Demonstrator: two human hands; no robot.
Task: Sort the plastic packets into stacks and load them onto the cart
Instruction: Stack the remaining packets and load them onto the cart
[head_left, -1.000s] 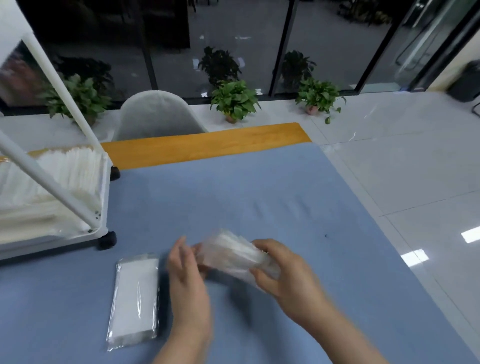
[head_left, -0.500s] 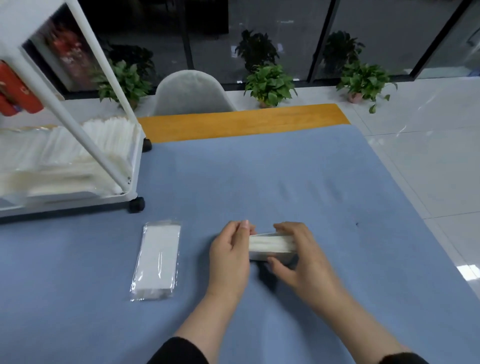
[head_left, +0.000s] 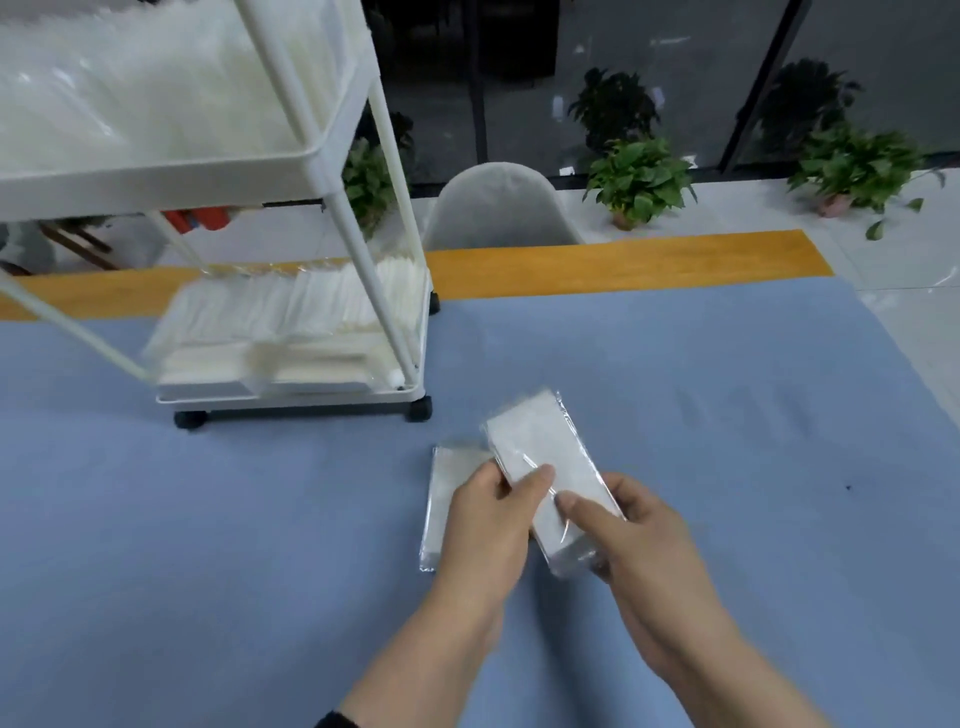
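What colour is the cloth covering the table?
The cloth is plain blue-grey, seen in the head view.

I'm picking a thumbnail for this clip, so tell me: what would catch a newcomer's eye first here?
First, the two hands at the centre: the left hand and right hand both grip a held packet over the blue table cover, above another packet lying flat by the left hand. Next, the white cart at upper left, standing on the table with both visible shelves packed with white packets.
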